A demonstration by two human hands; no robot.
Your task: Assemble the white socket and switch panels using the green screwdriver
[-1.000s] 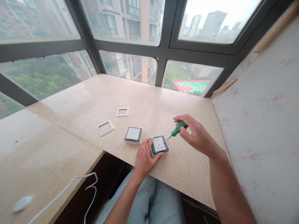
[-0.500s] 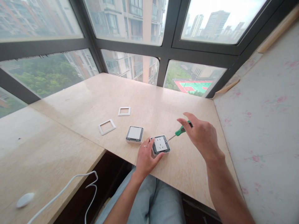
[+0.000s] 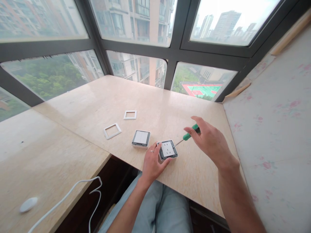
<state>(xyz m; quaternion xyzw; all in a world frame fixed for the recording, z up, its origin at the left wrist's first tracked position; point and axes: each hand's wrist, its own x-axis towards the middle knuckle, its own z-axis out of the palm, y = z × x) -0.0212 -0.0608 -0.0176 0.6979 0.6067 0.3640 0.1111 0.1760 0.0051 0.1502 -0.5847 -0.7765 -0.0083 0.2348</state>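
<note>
A wall socket (image 3: 167,149) with a white face and grey frame lies on the stone counter. My left hand (image 3: 153,160) grips its left and near edges between thumb and fingers. My right hand (image 3: 210,139) is closed round the green handle of a screwdriver (image 3: 188,136), thumb and forefinger toward its butt end. The screwdriver slants down to the left, its tip at the socket's right edge; the exact contact point is too small to make out. Left of the socket sits a wall switch (image 3: 141,138) with a white face on a box.
Two white cover frames, a nearer frame (image 3: 112,131) and a farther frame (image 3: 130,115), lie behind the switch. A white cable (image 3: 70,194) and a white round disc (image 3: 28,205) are at the lower left. A papered wall (image 3: 272,136) bounds the right side; windows stand behind.
The view has shifted slightly. My right wrist and forearm have swung a little to the right while the screwdriver tip stays at the socket. My left hand keeps its hold.
</note>
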